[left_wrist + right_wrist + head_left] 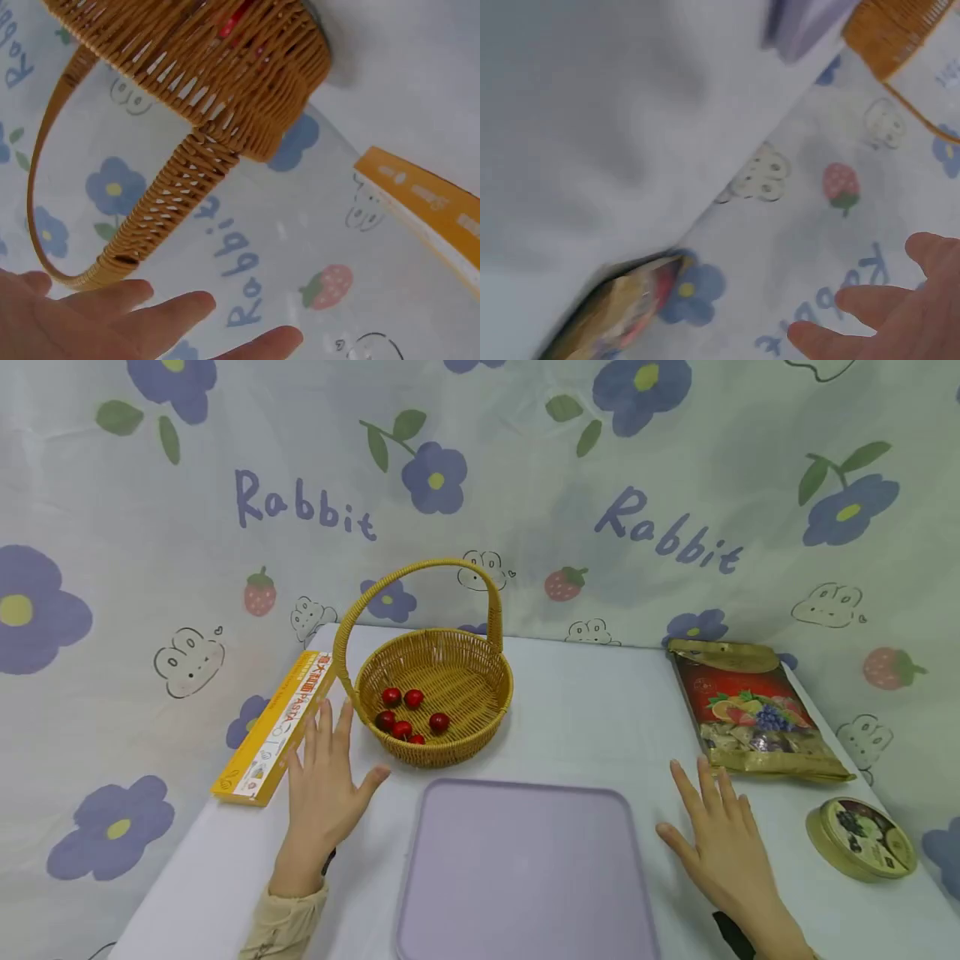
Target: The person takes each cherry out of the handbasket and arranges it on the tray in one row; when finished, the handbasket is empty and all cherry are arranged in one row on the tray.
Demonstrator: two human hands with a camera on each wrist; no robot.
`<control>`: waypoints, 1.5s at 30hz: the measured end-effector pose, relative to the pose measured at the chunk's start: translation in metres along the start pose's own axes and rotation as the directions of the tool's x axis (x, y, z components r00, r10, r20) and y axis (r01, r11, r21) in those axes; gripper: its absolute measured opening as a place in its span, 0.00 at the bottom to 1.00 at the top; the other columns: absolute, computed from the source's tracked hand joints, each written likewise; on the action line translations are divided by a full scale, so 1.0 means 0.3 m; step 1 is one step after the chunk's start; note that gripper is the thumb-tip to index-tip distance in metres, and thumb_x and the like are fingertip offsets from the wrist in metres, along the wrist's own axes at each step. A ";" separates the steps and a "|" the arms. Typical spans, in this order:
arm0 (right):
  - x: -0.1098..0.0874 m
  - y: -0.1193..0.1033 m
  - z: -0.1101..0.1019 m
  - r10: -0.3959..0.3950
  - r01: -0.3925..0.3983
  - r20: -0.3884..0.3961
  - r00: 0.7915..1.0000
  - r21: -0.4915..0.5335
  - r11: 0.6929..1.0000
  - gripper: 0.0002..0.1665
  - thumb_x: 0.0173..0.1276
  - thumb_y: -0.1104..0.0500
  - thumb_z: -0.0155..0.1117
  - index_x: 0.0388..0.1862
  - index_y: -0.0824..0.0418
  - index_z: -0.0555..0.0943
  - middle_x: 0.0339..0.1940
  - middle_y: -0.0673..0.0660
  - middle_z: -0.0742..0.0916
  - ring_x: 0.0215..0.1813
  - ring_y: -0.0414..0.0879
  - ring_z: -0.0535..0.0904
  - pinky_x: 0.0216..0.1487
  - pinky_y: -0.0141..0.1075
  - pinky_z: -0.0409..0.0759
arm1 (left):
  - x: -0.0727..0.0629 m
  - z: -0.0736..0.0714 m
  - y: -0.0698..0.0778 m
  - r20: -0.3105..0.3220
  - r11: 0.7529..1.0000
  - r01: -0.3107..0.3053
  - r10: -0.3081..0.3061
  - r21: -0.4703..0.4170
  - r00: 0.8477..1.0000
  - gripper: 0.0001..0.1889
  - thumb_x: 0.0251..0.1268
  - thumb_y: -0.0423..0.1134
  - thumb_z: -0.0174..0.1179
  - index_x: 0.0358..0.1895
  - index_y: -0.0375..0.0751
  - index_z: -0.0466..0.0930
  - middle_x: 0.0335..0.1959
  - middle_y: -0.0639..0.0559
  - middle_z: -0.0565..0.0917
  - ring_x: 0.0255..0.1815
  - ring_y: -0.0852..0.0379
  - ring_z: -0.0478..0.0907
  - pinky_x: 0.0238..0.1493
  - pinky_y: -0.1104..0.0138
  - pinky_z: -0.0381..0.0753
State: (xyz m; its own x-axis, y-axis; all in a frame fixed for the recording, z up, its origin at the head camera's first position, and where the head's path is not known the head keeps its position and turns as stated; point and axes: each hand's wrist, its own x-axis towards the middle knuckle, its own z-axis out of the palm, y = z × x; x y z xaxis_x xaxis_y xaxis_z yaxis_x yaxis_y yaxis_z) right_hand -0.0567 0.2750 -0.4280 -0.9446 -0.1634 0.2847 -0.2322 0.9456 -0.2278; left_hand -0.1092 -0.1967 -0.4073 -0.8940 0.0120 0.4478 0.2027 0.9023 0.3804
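My left hand (322, 793) is spread with straight fingers between the yellow pasta box (273, 727) and the lavender tray (525, 868), holding nothing. Its fingertips overlap the box edge in the head view. Just beyond it stands a wicker basket (480, 739) with a tall arched handle and several red cherries (438, 722) inside. To the right of the tray, my right hand (723, 852) also has its fingers spread and holds nothing. Nearest to that hand are a red and gold food bag (757, 710) and a round gold tin (862, 839).
A white table (585, 710) bears everything. Behind and beside it hangs a pale cloth (525, 460) printed with purple flowers, strawberries and rabbits. The basket's handle rises well above its rim. The bag and tin lie along the table's right side.
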 end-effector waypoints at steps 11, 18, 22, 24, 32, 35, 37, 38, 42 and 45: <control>0.366 -0.185 -0.048 -0.140 0.137 -0.014 0.990 0.322 0.937 0.35 0.77 0.37 0.39 0.76 0.50 0.59 0.71 0.62 0.73 0.68 0.63 0.70 0.57 0.63 0.70 | 0.182 0.023 -0.065 -0.139 0.847 0.092 -0.191 -0.523 0.972 0.38 0.72 0.66 0.38 0.78 0.59 0.39 0.77 0.41 0.56 0.69 0.31 0.65 0.61 0.34 0.64; 0.646 -0.342 -0.039 -0.227 0.025 0.221 0.948 0.662 0.749 0.41 0.77 0.32 0.21 0.77 0.53 0.58 0.67 0.64 0.76 0.64 0.62 0.75 0.59 0.59 0.73 | 0.218 0.067 -0.098 -0.067 0.755 0.225 -0.335 -0.616 0.940 0.28 0.79 0.56 0.31 0.76 0.54 0.55 0.67 0.38 0.71 0.58 0.33 0.74 0.65 0.41 0.64; 0.786 -0.440 0.003 -0.303 -0.148 0.389 0.870 0.793 0.591 0.45 0.75 0.31 0.17 0.76 0.56 0.57 0.67 0.67 0.76 0.65 0.64 0.74 0.60 0.57 0.74 | 0.210 0.094 -0.108 -0.074 0.752 0.273 -0.392 -0.600 0.917 0.30 0.79 0.57 0.30 0.67 0.43 0.69 0.55 0.35 0.81 0.53 0.34 0.77 0.61 0.44 0.66; 0.837 -0.485 0.033 -0.322 -0.233 0.465 0.825 0.798 0.556 0.46 0.74 0.30 0.16 0.76 0.56 0.57 0.68 0.67 0.75 0.66 0.64 0.74 0.62 0.57 0.74 | 0.201 0.108 -0.108 -0.085 0.759 0.293 -0.415 -0.581 0.906 0.31 0.78 0.58 0.30 0.61 0.40 0.75 0.51 0.35 0.83 0.51 0.36 0.78 0.59 0.46 0.68; 0.929 -0.612 0.167 -0.338 -0.415 0.681 0.649 0.690 0.593 0.47 0.73 0.28 0.21 0.75 0.56 0.60 0.70 0.67 0.73 0.67 0.67 0.71 0.66 0.62 0.67 | 0.195 0.134 -0.090 -0.103 0.828 0.297 -0.388 -0.475 0.916 0.31 0.78 0.58 0.35 0.49 0.36 0.81 0.43 0.36 0.87 0.45 0.37 0.83 0.49 0.47 0.74; 0.943 -0.639 0.206 -0.307 -0.452 0.752 0.584 0.615 0.646 0.48 0.72 0.26 0.25 0.74 0.58 0.62 0.69 0.68 0.74 0.66 0.67 0.73 0.65 0.60 0.70 | 0.209 0.129 -0.082 -0.115 0.835 0.278 -0.372 -0.475 0.921 0.31 0.77 0.59 0.35 0.47 0.36 0.81 0.42 0.36 0.87 0.44 0.37 0.84 0.48 0.48 0.74; 0.948 -0.653 0.227 -0.259 -0.478 0.799 0.543 0.548 0.687 0.49 0.70 0.24 0.29 0.73 0.58 0.64 0.66 0.67 0.76 0.63 0.65 0.76 0.64 0.57 0.72 | 0.219 0.127 -0.079 -0.120 0.835 0.272 -0.369 -0.478 0.922 0.31 0.77 0.59 0.35 0.46 0.37 0.81 0.42 0.37 0.87 0.43 0.38 0.84 0.47 0.48 0.75; 0.951 -0.660 0.237 -0.231 -0.489 0.821 0.522 0.511 0.707 0.50 0.69 0.24 0.30 0.72 0.59 0.65 0.65 0.66 0.77 0.62 0.63 0.78 0.64 0.56 0.72 | 0.224 0.125 -0.078 -0.121 0.834 0.271 -0.369 -0.480 0.922 0.31 0.77 0.60 0.34 0.45 0.37 0.81 0.41 0.37 0.87 0.43 0.38 0.84 0.47 0.49 0.74; 0.963 -0.691 0.272 -0.167 -0.538 0.873 0.458 0.422 0.729 0.50 0.68 0.24 0.38 0.70 0.60 0.67 0.61 0.65 0.81 0.55 0.60 0.83 0.65 0.56 0.71 | 0.237 0.122 -0.079 -0.122 0.830 0.273 -0.374 -0.486 0.920 0.31 0.77 0.59 0.34 0.45 0.36 0.81 0.41 0.37 0.87 0.43 0.39 0.85 0.46 0.50 0.74; 0.976 -0.718 0.310 -0.165 -0.585 0.895 0.414 0.401 0.705 0.49 0.67 0.25 0.43 0.69 0.62 0.68 0.60 0.66 0.80 0.52 0.61 0.84 0.57 0.53 0.79 | 0.244 0.121 -0.082 -0.122 0.821 0.278 -0.384 -0.500 0.915 0.32 0.77 0.59 0.35 0.45 0.36 0.81 0.41 0.37 0.87 0.43 0.39 0.85 0.47 0.51 0.74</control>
State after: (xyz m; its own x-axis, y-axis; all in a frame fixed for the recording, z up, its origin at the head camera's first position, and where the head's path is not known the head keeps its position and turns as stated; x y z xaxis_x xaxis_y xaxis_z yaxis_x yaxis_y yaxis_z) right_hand -0.3048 -0.0026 -0.3823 -0.5604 -0.4757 -0.6780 0.2956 0.6498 -0.7002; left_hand -0.1942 -0.2025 -0.4132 -0.8476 -0.3877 0.3625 0.1178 0.5286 0.8407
